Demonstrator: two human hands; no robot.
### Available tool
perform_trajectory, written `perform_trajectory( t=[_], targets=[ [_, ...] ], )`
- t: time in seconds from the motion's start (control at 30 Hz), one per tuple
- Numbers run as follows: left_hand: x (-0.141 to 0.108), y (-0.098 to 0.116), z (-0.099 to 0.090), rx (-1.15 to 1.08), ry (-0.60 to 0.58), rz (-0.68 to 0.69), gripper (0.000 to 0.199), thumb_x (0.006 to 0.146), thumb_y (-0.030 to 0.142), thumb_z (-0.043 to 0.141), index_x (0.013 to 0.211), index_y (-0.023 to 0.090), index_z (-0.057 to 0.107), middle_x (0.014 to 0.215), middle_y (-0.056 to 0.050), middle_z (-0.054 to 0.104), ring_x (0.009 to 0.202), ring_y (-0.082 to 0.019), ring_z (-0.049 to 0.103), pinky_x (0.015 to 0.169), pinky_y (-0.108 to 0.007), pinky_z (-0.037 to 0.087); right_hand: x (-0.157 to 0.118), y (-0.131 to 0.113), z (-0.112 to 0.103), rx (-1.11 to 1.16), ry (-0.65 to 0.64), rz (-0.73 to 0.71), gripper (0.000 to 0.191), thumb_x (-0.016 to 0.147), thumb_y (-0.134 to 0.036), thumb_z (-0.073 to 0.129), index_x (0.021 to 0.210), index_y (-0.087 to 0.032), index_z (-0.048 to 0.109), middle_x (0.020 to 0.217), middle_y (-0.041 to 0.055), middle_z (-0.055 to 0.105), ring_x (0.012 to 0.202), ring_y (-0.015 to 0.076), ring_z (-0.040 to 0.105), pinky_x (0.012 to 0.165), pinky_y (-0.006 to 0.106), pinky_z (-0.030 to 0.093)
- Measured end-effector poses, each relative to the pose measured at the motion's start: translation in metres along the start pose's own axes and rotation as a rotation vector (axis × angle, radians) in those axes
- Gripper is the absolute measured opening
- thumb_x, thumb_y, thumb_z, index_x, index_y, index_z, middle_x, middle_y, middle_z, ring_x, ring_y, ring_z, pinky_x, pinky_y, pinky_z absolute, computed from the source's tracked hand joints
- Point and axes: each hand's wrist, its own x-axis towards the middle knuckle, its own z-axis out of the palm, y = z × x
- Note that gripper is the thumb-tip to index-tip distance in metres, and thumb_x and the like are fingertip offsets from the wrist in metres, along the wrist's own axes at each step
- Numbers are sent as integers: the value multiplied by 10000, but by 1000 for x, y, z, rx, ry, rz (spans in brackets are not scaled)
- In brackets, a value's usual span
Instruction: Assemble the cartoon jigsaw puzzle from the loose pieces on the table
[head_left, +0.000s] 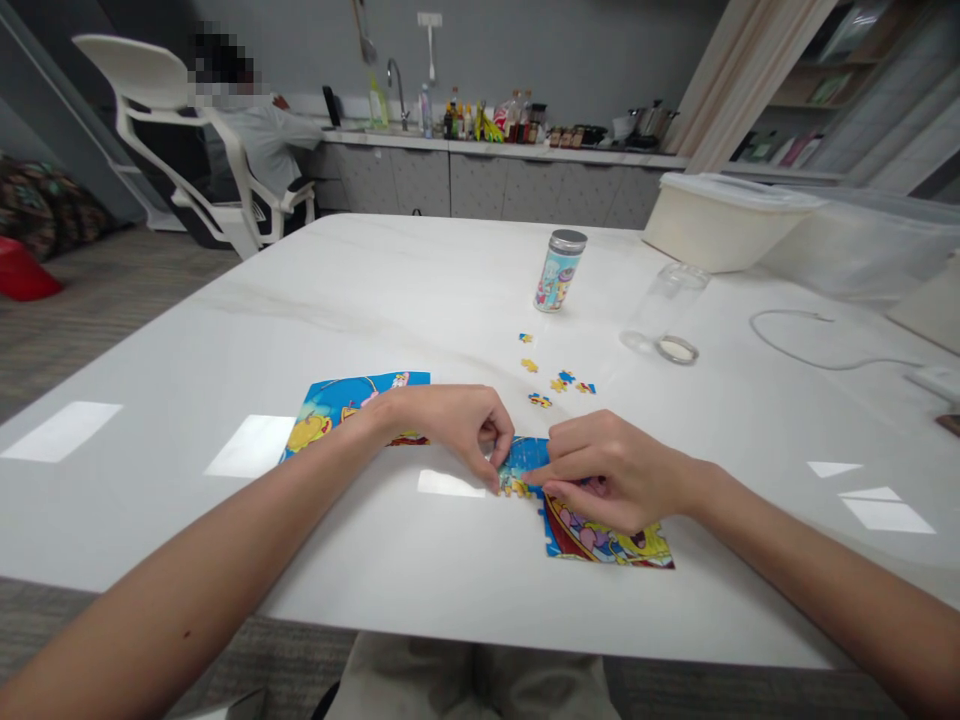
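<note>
A partly joined jigsaw puzzle (pixel 600 540) lies on the white table, its lower left edge stepped and notched. My left hand (pixel 469 430) is at its upper left, thumb and fingers closed at the puzzle's edge; whether a piece is between them is too small to tell. Over the puzzle's upper part rests my right hand (pixel 611 470), index finger extended onto the blue section and the other fingers curled, covering some of the picture. A colourful picture sheet (pixel 322 410) lies partly under my left forearm. Several loose pieces (pixel 559 385) are scattered beyond my hands.
A printed canister (pixel 560 270) stands past the loose pieces. To its right are a clear jar (pixel 671 300), a round lid (pixel 677 349), a cable (pixel 810 350) and lidded plastic boxes (pixel 727 215). A person (pixel 262 140) sits in a white chair at the back left.
</note>
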Motion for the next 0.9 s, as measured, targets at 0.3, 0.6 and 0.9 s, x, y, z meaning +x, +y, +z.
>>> perform_trajectory(
  t=[0.3, 0.6, 0.9],
  targets=[
    [3, -2, -1, 12, -42, -12, 232, 636, 395, 759, 663, 178, 680, 473, 80, 334, 445, -63, 278, 420, -235, 191, 2, 0, 4, -22, -118, -51, 292, 875, -189, 415, 844, -155, 703, 580, 26, 577, 563, 136, 465, 527, 266, 309],
    [2, -2, -1, 21, -46, -8, 235, 648, 394, 756, 663, 174, 672, 477, 83, 332, 443, -58, 271, 426, -239, 196, 3, -3, 3, 14, -120, -84, 288, 882, -170, 409, 888, -145, 696, 572, 22, 586, 553, 132, 460, 537, 258, 315],
    [3, -1, -2, 10, -50, -19, 210, 638, 364, 768, 665, 176, 678, 466, 84, 350, 441, -59, 280, 437, -248, 197, 2, -2, 5, -80, -132, -64, 336, 945, -232, 360, 921, -160, 687, 568, 17, 568, 551, 128, 467, 527, 256, 300]
  ],
)
